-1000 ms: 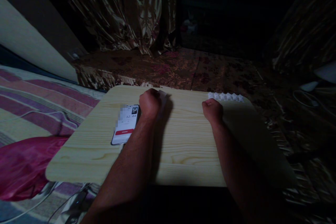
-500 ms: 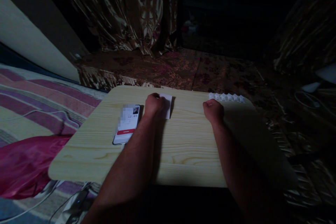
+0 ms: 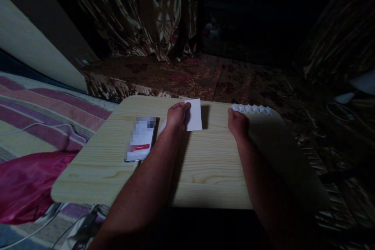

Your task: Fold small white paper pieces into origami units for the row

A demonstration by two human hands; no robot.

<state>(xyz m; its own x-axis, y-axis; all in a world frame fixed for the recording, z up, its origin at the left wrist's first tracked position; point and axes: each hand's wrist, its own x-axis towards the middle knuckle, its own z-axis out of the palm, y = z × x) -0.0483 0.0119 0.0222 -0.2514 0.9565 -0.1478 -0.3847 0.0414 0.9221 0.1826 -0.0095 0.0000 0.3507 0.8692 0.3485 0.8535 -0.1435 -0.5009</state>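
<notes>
- Since our left hand (image 3: 175, 117) has its thumb over the near side of the paper (image 3: 194, 115) and its fingers behind, the grip is clamped at the paper's left edge, probably so that the rest shows free.
- We hold that paper by the middle of the tabletop's (image 3: 211, 156) far edge; its shadow falls to the right, which suggests it is lifted rather than lying flat.
- Our right hand (image 3: 238, 123) has its fingers curled together, thumb uppermost; we cannot tell whether anything is inside.
- Just beyond that hand, the stars (image 3: 254, 108) sit in a row along the far edge, near the far right corner, perhaps lined up there to leave the middle free.
- By our left wrist a pale sliver (image 3: 163, 126) shows, too hidden for us to name.
- We have the phone (image 3: 140, 138) face up towards the left edge, likely to keep its lit screen in sight.
- Off the near left corner lies a pink bag (image 3: 32, 181) on the striped cover (image 3: 58, 101).
</notes>
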